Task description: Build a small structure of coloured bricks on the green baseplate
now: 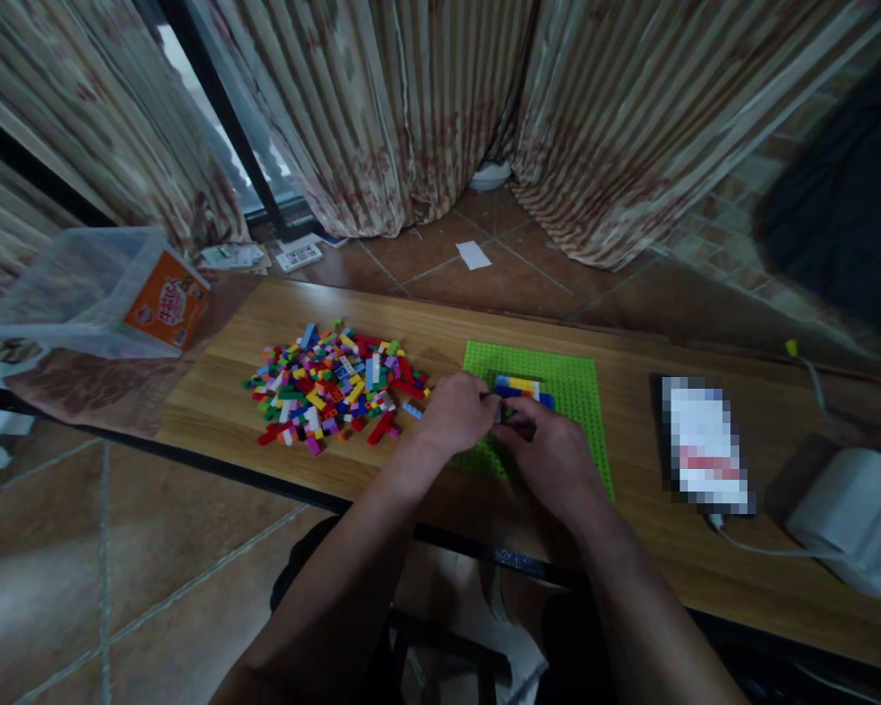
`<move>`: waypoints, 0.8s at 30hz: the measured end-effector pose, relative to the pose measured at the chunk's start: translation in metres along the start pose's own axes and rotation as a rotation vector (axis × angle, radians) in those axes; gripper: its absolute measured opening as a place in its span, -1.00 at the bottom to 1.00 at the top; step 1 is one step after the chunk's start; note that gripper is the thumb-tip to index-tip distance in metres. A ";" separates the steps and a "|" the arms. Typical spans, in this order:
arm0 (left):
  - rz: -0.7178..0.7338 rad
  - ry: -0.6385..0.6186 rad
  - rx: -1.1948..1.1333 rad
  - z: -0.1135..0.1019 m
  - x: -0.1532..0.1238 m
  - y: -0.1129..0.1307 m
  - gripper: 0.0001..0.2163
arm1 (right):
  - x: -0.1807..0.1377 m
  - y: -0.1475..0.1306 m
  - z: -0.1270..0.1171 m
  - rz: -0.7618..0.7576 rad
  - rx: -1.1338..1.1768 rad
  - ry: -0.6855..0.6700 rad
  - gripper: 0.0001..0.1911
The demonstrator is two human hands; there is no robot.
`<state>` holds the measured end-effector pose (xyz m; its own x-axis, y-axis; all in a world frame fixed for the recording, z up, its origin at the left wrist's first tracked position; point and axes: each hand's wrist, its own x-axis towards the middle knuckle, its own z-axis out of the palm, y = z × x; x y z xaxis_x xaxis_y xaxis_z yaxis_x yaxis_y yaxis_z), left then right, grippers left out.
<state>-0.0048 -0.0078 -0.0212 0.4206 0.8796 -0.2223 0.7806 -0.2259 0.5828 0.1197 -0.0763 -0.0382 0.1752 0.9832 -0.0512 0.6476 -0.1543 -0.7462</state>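
Observation:
A green baseplate (pixel 569 377) lies on the wooden table (pixel 440 333). On it stands a small build of blue, yellow and red bricks (pixel 520 388). My left hand (pixel 455 411) and my right hand (pixel 547 455) meet over the near edge of that build, fingers curled and pinched together; what they pinch is hidden between the fingertips. To the left lies a heap of several loose coloured bricks (pixel 334 384), just beside my left hand.
A clear plastic tub (pixel 92 289) with an orange label lies on its side at the far left. A phone (pixel 705 446) with a cable and a white device (pixel 856 519) sit at the right. Curtains hang behind, over a tiled floor.

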 end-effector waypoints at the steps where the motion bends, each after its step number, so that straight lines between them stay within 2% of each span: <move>1: -0.012 -0.003 -0.005 0.000 0.000 0.001 -0.71 | 0.000 0.000 0.000 0.001 0.002 0.001 -0.77; 7: -0.058 0.018 -0.014 0.002 0.000 0.003 -0.73 | 0.001 -0.003 -0.001 0.009 -0.003 -0.003 -0.78; 24: -0.064 0.082 -0.042 0.007 0.000 0.000 -0.75 | 0.002 -0.004 0.001 0.036 -0.059 -0.007 -0.81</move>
<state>-0.0010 -0.0106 -0.0267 0.3300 0.9234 -0.1961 0.7838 -0.1522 0.6021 0.1162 -0.0733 -0.0359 0.1939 0.9776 -0.0821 0.6834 -0.1946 -0.7037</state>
